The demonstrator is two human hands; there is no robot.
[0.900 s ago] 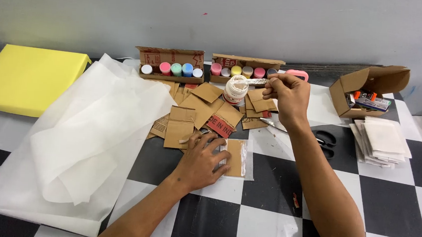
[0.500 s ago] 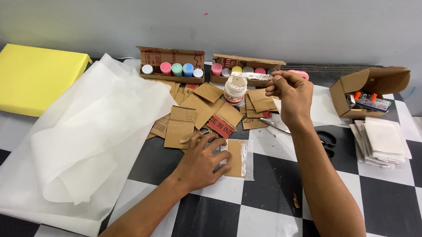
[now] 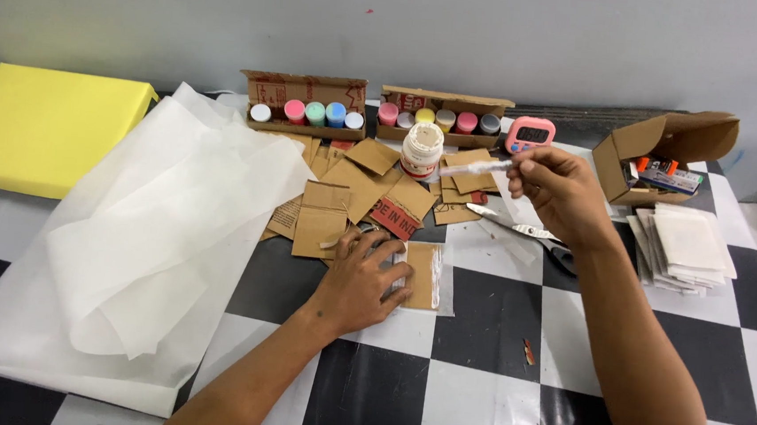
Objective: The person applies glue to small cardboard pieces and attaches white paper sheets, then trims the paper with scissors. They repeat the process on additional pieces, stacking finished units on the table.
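Observation:
My left hand (image 3: pixel 365 278) lies flat, fingers spread, on a small brown cardboard piece (image 3: pixel 424 278) that rests on a white paper slip on the checkered table (image 3: pixel 473 388). My right hand (image 3: pixel 562 194) is raised above the table and pinches a thin white-coated brush (image 3: pixel 475 167). The brush tip points left, just right of a white open glue jar (image 3: pixel 422 149). A scatter of cut cardboard pieces (image 3: pixel 353 193) lies between the jar and my left hand.
Two cardboard trays of coloured paint pots (image 3: pixel 305 114) (image 3: pixel 443 119) and a pink timer (image 3: pixel 530 134) line the back. Scissors (image 3: pixel 519 229) lie under my right hand. An open box (image 3: pixel 667 153) and stacked white sheets (image 3: pixel 682 247) sit right; crumpled white paper (image 3: pixel 146 232) and a yellow block (image 3: pixel 38 127) left.
My right hand has drawn the brush away from the jar, shifting slightly right and toward me. My left hand stays pressed on the cardboard piece.

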